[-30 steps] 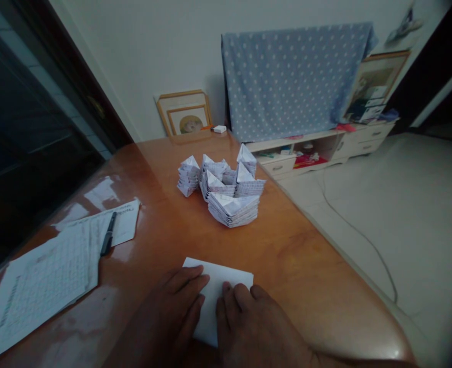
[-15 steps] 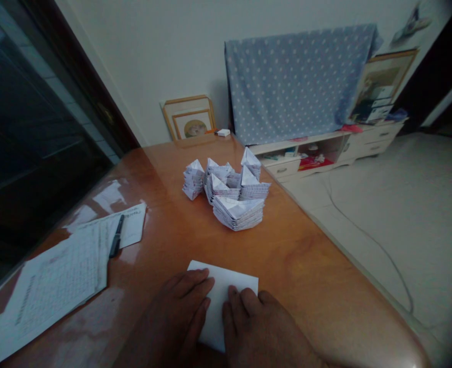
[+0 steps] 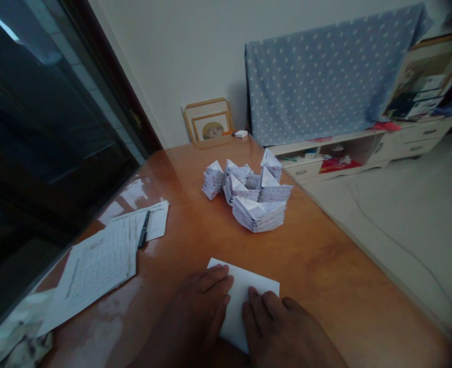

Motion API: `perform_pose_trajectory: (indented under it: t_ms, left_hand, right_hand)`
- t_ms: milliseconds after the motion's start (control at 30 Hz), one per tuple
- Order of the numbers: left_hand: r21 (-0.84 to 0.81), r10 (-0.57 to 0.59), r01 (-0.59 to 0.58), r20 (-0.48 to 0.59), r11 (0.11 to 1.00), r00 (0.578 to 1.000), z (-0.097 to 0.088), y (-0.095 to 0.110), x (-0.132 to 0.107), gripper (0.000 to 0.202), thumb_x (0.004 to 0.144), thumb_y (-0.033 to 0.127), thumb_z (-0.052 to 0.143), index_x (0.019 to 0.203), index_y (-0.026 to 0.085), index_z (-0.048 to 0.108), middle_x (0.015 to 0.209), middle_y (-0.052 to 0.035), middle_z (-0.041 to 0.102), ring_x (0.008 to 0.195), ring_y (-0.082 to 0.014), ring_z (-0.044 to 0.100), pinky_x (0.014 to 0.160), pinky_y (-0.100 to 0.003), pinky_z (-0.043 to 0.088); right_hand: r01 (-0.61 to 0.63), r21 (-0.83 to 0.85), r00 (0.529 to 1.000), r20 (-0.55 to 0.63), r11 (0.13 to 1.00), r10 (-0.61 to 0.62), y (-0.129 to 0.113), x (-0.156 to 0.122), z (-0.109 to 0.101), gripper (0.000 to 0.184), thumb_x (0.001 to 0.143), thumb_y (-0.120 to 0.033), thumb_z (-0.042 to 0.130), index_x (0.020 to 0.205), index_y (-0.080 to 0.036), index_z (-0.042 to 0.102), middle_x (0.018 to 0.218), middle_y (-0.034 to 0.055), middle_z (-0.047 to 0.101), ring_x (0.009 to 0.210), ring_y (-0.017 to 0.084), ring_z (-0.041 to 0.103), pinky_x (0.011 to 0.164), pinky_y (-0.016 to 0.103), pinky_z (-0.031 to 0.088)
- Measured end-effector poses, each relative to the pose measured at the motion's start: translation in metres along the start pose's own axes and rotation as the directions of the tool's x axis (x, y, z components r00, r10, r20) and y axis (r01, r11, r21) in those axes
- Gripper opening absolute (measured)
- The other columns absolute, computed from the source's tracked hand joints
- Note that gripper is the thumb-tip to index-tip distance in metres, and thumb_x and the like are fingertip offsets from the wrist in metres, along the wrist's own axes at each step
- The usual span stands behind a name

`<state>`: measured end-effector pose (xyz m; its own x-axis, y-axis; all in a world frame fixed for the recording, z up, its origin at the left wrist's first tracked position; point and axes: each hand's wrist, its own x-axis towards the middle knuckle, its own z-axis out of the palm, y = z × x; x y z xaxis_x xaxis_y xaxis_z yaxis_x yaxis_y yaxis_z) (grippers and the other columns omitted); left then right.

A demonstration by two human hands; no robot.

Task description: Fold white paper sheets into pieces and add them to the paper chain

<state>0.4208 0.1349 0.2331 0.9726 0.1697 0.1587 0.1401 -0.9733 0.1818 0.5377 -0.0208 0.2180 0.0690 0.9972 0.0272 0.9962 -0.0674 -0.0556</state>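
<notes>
A white sheet of paper (image 3: 236,301), apparently folded, lies flat on the wooden table near its front edge. My left hand (image 3: 199,306) rests over the paper's left side, fingers stretched out and lying flat. On its right side my right hand (image 3: 275,327) presses down, the fingers extended and slightly bent against the surface. Neither hand grips the paper. Beyond my hands stand several stacks of folded paper boats (image 3: 258,212), made from printed or written sheets and nested one in another.
Papers with writing (image 3: 99,260) lie at the left, a black pen (image 3: 144,230) on top. A small white box (image 3: 241,134) sits at the far end of the table (image 3: 195,230). Behind are framed pictures (image 3: 209,121) and a low white cabinet (image 3: 394,145) below a dotted blue cloth (image 3: 325,87).
The camera view has turned a little left, so everything appears shifted right. Both hands stay in nearly the same place on the paper.
</notes>
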Motion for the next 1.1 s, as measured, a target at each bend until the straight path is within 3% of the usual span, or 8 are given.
perform_pose_trajectory:
  t_ms: [200, 667, 900, 1100]
  left_hand:
    - [-0.015, -0.014, 0.014, -0.003, 1.0, 1.0, -0.002, 0.003, 0.0, 0.036, 0.094, 0.021, 0.049, 0.127, 0.023, 0.062, 0.133, -0.0058, 0.063, 0.122, -0.0213, 0.06, 0.103, -0.04, 0.053]
    - [-0.028, -0.068, 0.073, 0.131, 0.997, 0.989, -0.001, 0.001, 0.0, 0.041, 0.097, 0.026, 0.045, 0.135, 0.023, 0.057, 0.143, -0.0048, 0.055, 0.132, -0.0214, 0.051, 0.11, -0.041, 0.046]
    - [-0.126, -0.08, 0.107, 0.202, 0.986, 0.976, 0.005, -0.012, -0.003, 0.045, 0.096, 0.035, 0.05, 0.139, 0.027, 0.054, 0.149, -0.0033, 0.048, 0.137, -0.0224, 0.046, 0.115, -0.042, 0.038]
    - [-0.237, -0.052, 0.108, 0.232, 0.965, 0.971, 0.004, -0.02, -0.005, 0.053, 0.092, 0.04, 0.057, 0.143, 0.027, 0.05, 0.153, -0.0033, 0.042, 0.141, -0.0239, 0.039, 0.119, -0.042, 0.032]
  right_hand:
    - [0.001, -0.017, 1.0, 0.006, 1.0, -0.001, 0.0, 0.001, -0.003, 0.037, 0.084, -0.025, 0.06, 0.112, -0.006, 0.073, 0.112, 0.0232, 0.07, 0.08, 0.03, 0.068, 0.052, 0.034, 0.054]
    - [-0.017, 0.016, 0.998, 0.055, 1.0, 0.016, -0.001, 0.001, -0.003, 0.039, 0.084, -0.022, 0.058, 0.116, -0.006, 0.072, 0.115, 0.0226, 0.069, 0.086, 0.03, 0.067, 0.054, 0.033, 0.054]
    - [-0.041, 0.035, 0.982, 0.188, 0.999, 0.033, -0.006, 0.004, -0.022, 0.046, 0.086, -0.041, 0.06, 0.114, -0.007, 0.073, 0.112, 0.0236, 0.07, 0.085, 0.032, 0.066, 0.057, 0.038, 0.054]
    - [-0.053, 0.009, 0.984, 0.172, 0.999, 0.05, -0.013, -0.001, -0.031, 0.056, 0.084, -0.054, 0.06, 0.112, -0.006, 0.073, 0.112, 0.0255, 0.069, 0.095, 0.037, 0.063, 0.07, 0.048, 0.054]
